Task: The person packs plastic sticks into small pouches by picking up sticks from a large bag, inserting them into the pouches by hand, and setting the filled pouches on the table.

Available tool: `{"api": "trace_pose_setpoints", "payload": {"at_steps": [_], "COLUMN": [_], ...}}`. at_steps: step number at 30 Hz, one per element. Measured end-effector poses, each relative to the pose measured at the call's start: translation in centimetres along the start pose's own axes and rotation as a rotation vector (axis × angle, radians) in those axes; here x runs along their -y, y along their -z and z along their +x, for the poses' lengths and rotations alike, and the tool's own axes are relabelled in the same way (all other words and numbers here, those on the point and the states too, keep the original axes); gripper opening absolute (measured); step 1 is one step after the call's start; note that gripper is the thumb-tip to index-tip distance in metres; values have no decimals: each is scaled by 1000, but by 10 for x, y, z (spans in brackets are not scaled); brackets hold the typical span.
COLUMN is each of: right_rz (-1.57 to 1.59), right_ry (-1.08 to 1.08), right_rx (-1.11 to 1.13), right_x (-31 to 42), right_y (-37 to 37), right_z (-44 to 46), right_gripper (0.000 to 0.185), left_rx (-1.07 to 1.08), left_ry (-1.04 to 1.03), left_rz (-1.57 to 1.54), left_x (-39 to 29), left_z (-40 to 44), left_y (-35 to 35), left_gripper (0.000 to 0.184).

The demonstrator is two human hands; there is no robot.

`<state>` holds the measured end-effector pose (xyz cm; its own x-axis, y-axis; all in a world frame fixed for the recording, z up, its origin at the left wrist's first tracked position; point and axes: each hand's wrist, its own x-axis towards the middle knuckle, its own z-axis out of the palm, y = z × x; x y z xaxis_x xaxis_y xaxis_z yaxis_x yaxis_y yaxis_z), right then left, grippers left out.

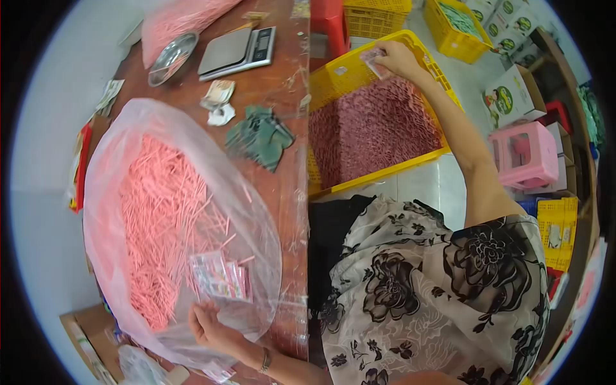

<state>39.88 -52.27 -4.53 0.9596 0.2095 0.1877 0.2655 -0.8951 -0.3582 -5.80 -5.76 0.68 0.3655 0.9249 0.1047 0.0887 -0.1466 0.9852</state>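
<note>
My left hand (pixel 208 326) is at the lower edge of a large clear plastic bag (pixel 253 212) holding a heap of thin pink sticks (pixel 157 224). Its fingers are curled together beside the sticks; what they hold is too small to make out. Just above it, several printed packets (pixel 221 276) lie overlapping on the bag. My right hand (pixel 393 59) is over the far part of a yellow crate (pixel 385 170), pinching a small printed packet (pixel 371 61). Below that hand, many dark pink pieces (pixel 385 122) fill much of the crate.
On the brown table (pixel 292 192) are a digital scale (pixel 237 52), a metal bowl (pixel 173 59), a green cloth (pixel 260 136) and crumpled paper (pixel 219 102). To the right stand a pink stool (pixel 526 154), a carton (pixel 513 96) and another yellow crate (pixel 459 48). A red stool (pixel 328 29) stands beyond the table.
</note>
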Motion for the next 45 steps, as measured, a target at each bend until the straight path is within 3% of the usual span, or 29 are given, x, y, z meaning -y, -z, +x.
{"api": "trace_pose_setpoints", "payload": {"at_steps": [2, 3, 6, 10, 12, 15, 17, 20, 21, 22, 24, 32, 35, 37, 39, 41, 45], "right_rz": [-22, -129, -316, -544, -623, -737, -699, -512, -547, -652, -642, -466, -271, -125, 356, 665, 635], "right_ry": [-139, -117, -132, -13, 64, -95, -51, -215, -61, -157, -132, -55, 104, 229, 40, 387, 941], "right_rx": [42, 40, 58, -158, -195, 51, 82, 89, 90, 375, 428, 351, 392, 496, 791, 835, 740], "right_x": [-67, -96, -125, -172, -192, -214, -235, -292, -291, -284, -301, -331, -282, -190, 17, 102, 296], "right_y": [-44, -74, -123, -144, -150, -167, -173, -203, -195, -188, -200, -249, -221, -168, -52, -3, 38], "right_z": [12, 13, 6, 20, 25, 22, 7, -4, -10, -2, -7, 37, 64, 79, 38, 25, -30], "right_gripper": [27, 26, 22, 15, 13, 15, 18, 32, 33, 37, 34, 26, 20, 16, 19, 24, 15], "left_rx": [9, 10, 15, 56, -12, -38, -9, 61, 57, 48, 60, -39, -99, -95, -101, -92, -48], "left_ry": [4, 11, 4, 84, 75, 79, 99, 93, 101, 117, 134, 29, -225, -265, -335, -388, -446], "left_rz": [77, 53, 107, 263, 260, 311, 414, 233, 280, 296, 294, 158, 331, 458, 499, 539, 499], "left_x": [-30, 5, -11, -19, -33, -49, -40, -6, -10, -10, -13, 20, 43, 45, 27, 33, 55], "left_z": [8, -8, -5, -7, -17, -24, -24, -16, -22, -23, -7, -9, -4, -1, 25, 39, 53], "left_y": [-9, -7, -11, -6, -29, -41, -33, -4, -12, -14, -19, -15, -16, -19, 0, 0, -1], "left_gripper": [22, 22, 19, 31, 24, 24, 29, 17, 16, 16, 16, 15, 15, 18, 20, 22, 23]}}
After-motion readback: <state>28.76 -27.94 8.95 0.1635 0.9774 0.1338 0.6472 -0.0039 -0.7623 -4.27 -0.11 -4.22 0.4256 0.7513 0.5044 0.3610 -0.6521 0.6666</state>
